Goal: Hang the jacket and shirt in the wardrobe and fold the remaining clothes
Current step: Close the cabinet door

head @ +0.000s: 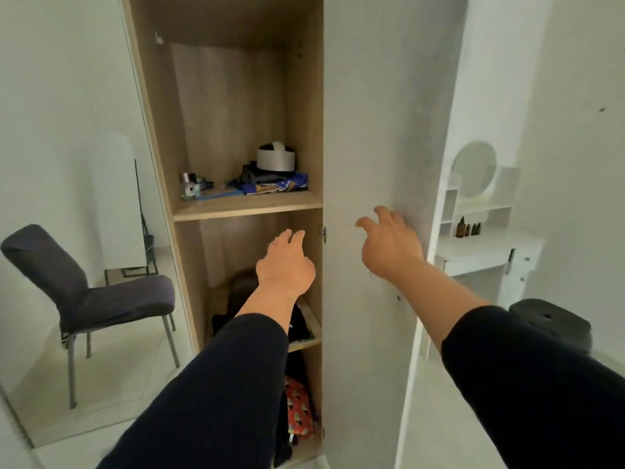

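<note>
A tall wooden wardrobe (233,96) stands open in front of me, its white door (382,130) swung out on the right. My left hand (285,265) reaches into the compartment under the upper shelf, fingers loosely bent and holding nothing. My right hand (389,242) rests on the inner face of the door with fingers spread. Dark clothes (299,321) lie on a lower shelf, partly hidden by my left arm. A red patterned garment (297,406) sits below them. No jacket or shirt on a hanger is in view.
The upper shelf (247,206) carries a white roll (275,157), a blue patterned packet (277,187) and small items. A dark chair (88,296) stands at the left. A white dressing table (487,245) with a round mirror and brown bottles (466,228) is at the right.
</note>
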### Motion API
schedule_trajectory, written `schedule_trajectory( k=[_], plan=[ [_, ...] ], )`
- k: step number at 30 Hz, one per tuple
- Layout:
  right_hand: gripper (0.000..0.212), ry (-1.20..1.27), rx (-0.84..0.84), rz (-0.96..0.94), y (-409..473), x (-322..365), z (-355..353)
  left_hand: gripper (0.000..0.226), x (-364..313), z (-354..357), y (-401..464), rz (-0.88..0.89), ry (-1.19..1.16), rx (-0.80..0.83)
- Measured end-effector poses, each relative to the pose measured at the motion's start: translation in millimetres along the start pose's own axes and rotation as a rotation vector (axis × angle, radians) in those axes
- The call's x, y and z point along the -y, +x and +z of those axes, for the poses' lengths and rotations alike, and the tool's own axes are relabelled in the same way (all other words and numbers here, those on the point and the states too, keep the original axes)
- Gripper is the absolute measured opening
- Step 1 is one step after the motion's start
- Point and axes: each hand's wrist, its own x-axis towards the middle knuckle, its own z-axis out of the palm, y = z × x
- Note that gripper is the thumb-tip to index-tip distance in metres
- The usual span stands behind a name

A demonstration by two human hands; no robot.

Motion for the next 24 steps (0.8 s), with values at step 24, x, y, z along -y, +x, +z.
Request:
schedule_trajectory(
  k=[24],
  plan=[
    [0.047, 1.005, -0.119, 0.106, -57.3, -20.7, -56.6, 0.063, -91.3, 9.2, -59.0, 0.232, -0.497, -0.186]
  ],
)
